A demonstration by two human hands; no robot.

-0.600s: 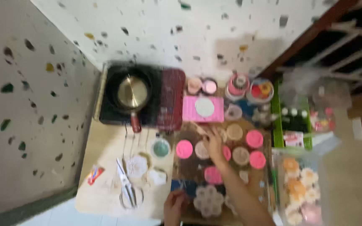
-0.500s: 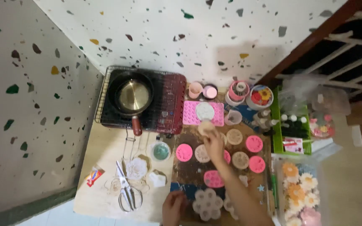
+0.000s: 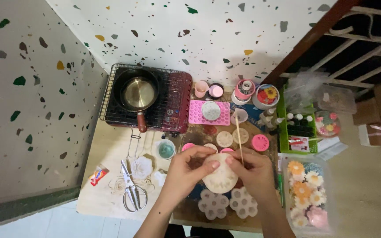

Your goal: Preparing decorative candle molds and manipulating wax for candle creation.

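Above a cluttered wooden table (image 3: 106,150), 2 hands grip 1 round cream silicone mould (image 3: 220,177) between them. The left hand (image 3: 186,169) closes on its left edge, thumb across the top. The right hand (image 3: 253,169) clasps the right edge and also pinches a thin wooden stick (image 3: 239,137) pointing upward. Scissors (image 3: 131,191) lie at left, near a small pan (image 3: 138,93) on a portable stove (image 3: 173,105).

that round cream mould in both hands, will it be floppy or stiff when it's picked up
Probably floppy: the round cream mould looks like thin silicone, held up by the left hand and right hand together. Likely light; unlikely to break.
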